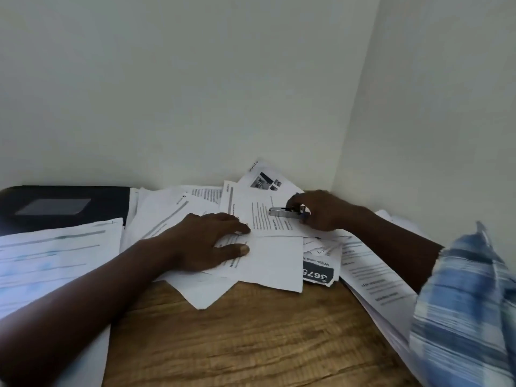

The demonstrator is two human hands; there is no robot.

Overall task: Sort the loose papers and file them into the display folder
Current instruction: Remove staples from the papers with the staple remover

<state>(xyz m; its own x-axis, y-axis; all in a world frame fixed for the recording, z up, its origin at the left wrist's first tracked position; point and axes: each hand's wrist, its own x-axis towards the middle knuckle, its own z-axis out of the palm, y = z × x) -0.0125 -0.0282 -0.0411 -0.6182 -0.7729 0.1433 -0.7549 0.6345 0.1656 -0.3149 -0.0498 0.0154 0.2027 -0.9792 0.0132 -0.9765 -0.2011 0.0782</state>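
Left hand [201, 244] fingers lay straight, pressing the papers [276, 261] beneath them, right hand [321, 212] fingers curled round a stapler [282, 212] just beyond; sheets looked light, floppy, slippery, best pinched at an edge.

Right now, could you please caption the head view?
Left hand presses loose papers while right hand grips a stapler on them.

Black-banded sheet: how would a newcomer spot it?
On the wooden table, find the paper pile by the wall corner. At its near edge, right of the left hand, lies the black-banded sheet: only it carries large white digits on black.
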